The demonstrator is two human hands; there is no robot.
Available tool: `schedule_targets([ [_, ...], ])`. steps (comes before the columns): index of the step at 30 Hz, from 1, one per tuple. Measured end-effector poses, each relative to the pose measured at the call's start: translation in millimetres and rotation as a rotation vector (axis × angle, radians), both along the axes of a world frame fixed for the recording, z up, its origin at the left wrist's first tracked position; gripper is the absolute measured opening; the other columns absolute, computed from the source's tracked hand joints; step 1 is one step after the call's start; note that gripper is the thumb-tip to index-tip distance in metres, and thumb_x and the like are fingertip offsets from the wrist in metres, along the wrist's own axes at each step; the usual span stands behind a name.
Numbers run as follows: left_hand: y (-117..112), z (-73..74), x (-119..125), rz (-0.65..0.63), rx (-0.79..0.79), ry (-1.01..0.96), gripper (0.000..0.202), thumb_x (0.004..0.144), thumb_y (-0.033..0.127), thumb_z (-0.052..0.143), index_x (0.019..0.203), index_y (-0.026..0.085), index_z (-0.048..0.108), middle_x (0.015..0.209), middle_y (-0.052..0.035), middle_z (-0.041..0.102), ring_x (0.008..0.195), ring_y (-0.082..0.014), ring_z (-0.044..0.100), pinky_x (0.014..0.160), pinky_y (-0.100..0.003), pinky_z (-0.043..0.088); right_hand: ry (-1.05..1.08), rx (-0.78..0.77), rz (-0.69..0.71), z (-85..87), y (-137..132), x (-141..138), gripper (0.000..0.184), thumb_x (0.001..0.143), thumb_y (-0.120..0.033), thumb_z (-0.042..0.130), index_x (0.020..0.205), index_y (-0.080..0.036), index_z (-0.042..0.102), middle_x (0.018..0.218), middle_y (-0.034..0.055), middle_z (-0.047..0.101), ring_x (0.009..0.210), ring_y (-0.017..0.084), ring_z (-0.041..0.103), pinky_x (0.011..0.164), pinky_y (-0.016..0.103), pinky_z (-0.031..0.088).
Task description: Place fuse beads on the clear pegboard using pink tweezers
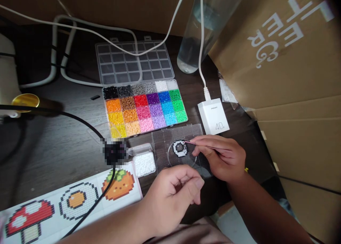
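Note:
My right hand (pixel 222 157) pinches thin pink tweezers (pixel 198 144), whose tip touches a small ring of black and white beads (pixel 180 148) on a clear square pegboard (pixel 166 139). My left hand (pixel 174 194) hovers at the pegboard's near edge with its fingers curled in a loose pinch; what it holds, if anything, is too small to see. A small open box of white beads (pixel 144 163) lies just left of the pegboard.
A divided tray of coloured beads (pixel 144 109) with its open lid (pixel 133 61) lies behind. A white charger (pixel 213 115) and cable, a clear bottle (pixel 198 31), cardboard boxes (pixel 293 70), a pixel pattern sheet (pixel 71 199) and a black cable (pixel 87 125) surround the area.

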State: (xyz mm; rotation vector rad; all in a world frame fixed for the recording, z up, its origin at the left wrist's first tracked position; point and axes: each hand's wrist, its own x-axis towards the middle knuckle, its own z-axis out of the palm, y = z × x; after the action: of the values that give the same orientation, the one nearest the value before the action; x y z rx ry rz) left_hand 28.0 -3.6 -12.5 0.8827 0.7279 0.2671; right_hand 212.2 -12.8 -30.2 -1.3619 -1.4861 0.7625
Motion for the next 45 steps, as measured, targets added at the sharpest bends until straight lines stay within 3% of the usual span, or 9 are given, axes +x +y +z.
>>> schedule_targets([
  [28,0.3,0.4,-1.1,-0.01,0.017,0.012,0.031,0.093,0.041,0.054,0.08,0.014,0.059,0.065,-0.001,0.059,0.062,-0.0091,0.053,0.062,-0.02,0.044,0.028,-0.038,-0.005,1.7,1.4,0.3,0.022,0.088,-0.012,0.062,0.1,-0.022,0.077,0.094,0.0059,0.078,0.065,0.015,0.074,0.067,0.027,0.064],
  [40,1.2,0.6,-1.2,-0.01,0.009,0.007,0.031,0.092,0.042,0.054,0.079,0.014,0.059,0.064,-0.0009,0.059,0.061,-0.009,0.052,0.062,-0.02,0.044,0.013,-0.042,-0.005,1.7,1.7,1.1,0.024,0.087,-0.01,0.061,0.099,-0.023,0.077,0.092,0.0046,0.078,0.08,0.018,0.076,0.075,0.028,0.064],
  [45,0.4,0.6,-1.4,-0.008,0.017,0.009,0.031,0.093,0.042,0.055,0.079,0.014,0.059,0.064,-0.001,0.059,0.061,-0.0089,0.053,0.062,-0.02,0.044,0.003,-0.051,-0.011,1.6,1.8,1.1,0.023,0.088,-0.011,0.061,0.099,-0.023,0.077,0.087,0.0038,0.078,0.077,0.017,0.076,0.075,0.028,0.064],
])
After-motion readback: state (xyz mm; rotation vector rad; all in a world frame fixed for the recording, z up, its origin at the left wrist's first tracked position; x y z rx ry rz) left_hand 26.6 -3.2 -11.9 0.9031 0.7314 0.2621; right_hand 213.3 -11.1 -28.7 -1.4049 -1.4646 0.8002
